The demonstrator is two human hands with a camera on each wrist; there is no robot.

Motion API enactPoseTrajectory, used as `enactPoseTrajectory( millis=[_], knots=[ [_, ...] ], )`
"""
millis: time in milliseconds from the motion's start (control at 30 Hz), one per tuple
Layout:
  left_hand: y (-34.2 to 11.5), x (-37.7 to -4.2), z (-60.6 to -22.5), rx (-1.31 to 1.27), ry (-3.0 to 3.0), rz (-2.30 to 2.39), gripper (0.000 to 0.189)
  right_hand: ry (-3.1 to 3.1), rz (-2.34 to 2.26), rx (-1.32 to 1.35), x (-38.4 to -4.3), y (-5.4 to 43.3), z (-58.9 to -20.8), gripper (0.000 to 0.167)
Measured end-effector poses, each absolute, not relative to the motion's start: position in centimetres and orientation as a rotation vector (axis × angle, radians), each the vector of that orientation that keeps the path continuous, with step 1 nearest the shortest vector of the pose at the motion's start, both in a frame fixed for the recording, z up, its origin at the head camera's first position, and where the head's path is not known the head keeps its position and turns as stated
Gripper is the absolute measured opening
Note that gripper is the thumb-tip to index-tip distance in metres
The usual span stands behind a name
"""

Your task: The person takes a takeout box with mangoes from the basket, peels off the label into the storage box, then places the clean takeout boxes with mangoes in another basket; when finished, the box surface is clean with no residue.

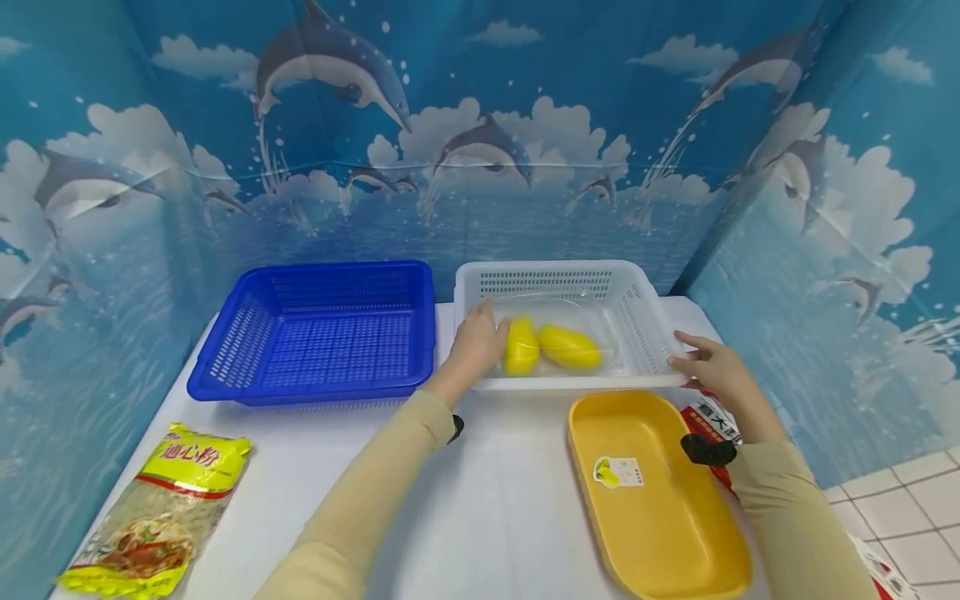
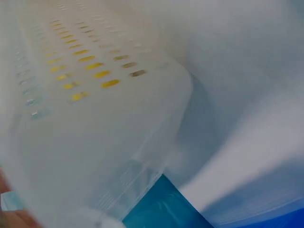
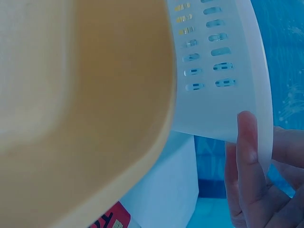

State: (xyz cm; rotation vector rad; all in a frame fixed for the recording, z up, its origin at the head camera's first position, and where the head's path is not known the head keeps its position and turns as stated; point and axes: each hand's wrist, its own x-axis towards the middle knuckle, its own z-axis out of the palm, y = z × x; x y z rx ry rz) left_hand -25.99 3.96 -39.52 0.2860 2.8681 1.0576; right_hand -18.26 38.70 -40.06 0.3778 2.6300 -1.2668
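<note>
A white perforated basket point(image 1: 645, 325) stands at the back of the table, right of centre. In it lie two yellow mango-shaped fruits point(image 1: 570, 346) with clear plastic point(image 1: 600, 310) around them. My left hand point(image 1: 474, 343) grips the basket's left side; in the left wrist view the basket wall point(image 2: 95, 128) covers most of that hand, leaving fingers point(image 2: 16, 219) at the lower left corner. At the right end, my right hand point(image 1: 712, 371) pinches the rim, with fingers point(image 3: 249, 156) on both faces of the wall in the right wrist view.
Left of the white basket stands a blue perforated basket point(image 1: 337, 350). A yellow tray point(image 1: 660, 500) with a label lies in front of the white one, partly under my right forearm. Red-and-white packaging point(image 1: 712, 419) lies beside it. A pasta bag point(image 1: 161, 512) is at the front left.
</note>
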Motion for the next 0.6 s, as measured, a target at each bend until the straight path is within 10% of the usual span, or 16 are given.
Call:
enactPoseTrajectory(
  millis=[600],
  knots=[
    [-12.4, -24.9, -36.0, 0.144, 2.819, 1.183, 0.052, 2.699, -1.135, 0.368, -18.7, 41.2, -40.1, 0.077]
  ],
)
